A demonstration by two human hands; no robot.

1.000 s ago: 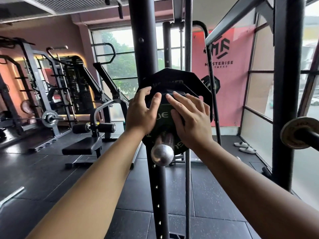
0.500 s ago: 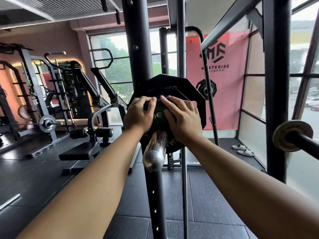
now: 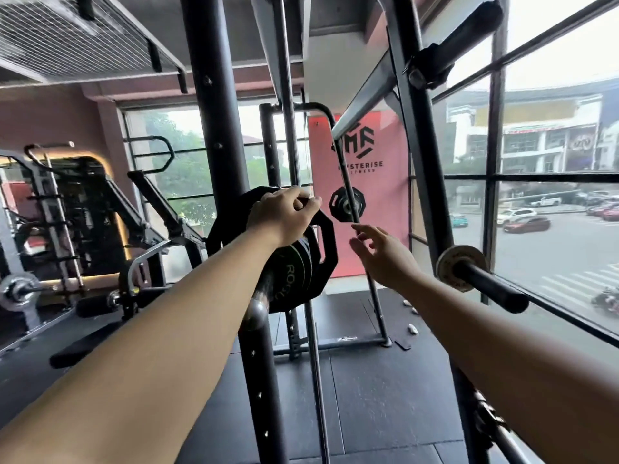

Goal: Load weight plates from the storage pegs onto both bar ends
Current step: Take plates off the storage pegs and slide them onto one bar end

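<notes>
A large black many-sided weight plate (image 3: 326,259) and thinner black plates with green lettering (image 3: 294,274) sit together on a chrome-tipped sleeve (image 3: 257,313) by the black upright. My left hand (image 3: 283,217) is on top of this stack, fingers curled over the upper rim of the large plate. My right hand (image 3: 385,252) hovers to the right of the stack, fingers spread, touching nothing. Further right, a black bar end (image 3: 492,286) sticks out toward me, carrying one small tan plate (image 3: 461,267).
The black rack upright (image 3: 217,128) and a thin chrome guide rod (image 3: 315,363) stand directly ahead. Another black plate (image 3: 346,204) hangs on a far frame before a red banner. Machines and a bench fill the left. Windows run along the right. Dark rubber flooring lies below.
My right hand has left the plates and moved right, opening. My left hand has shifted up to the stack's top rim. The view has turned right and upward.
</notes>
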